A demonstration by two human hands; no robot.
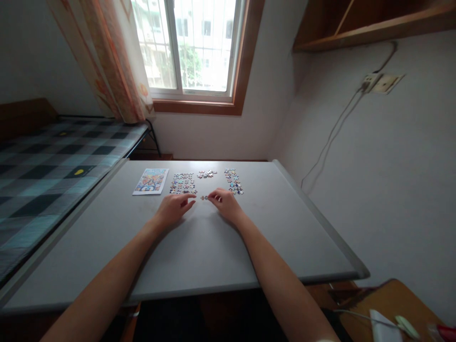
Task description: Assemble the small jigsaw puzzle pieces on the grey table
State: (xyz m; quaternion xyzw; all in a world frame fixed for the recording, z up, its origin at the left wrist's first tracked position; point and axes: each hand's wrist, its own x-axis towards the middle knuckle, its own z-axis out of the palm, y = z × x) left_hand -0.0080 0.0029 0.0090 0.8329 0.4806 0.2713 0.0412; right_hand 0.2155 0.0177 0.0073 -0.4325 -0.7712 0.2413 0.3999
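Note:
Both my hands rest on a grey table (199, 247). My right hand (225, 203) pinches a small puzzle piece (204, 197) against the tabletop with its fingertips. My left hand (175, 206) lies just left of that piece, fingers loosely curled and pointing toward it, holding nothing. Beyond the hands lie three groups of loose puzzle pieces: one at the left (183, 183), a small one in the middle (207, 174) and one at the right (233, 181). A colourful reference picture card (151, 181) lies at the far left of them.
A bed with a checked blue cover (53, 166) runs along the table's left side. A window (194, 47) with a curtain (107, 57) is behind. A white wall with a socket and cable (377, 83) stands on the right. A wooden stool with small items (392, 313) sits at the lower right.

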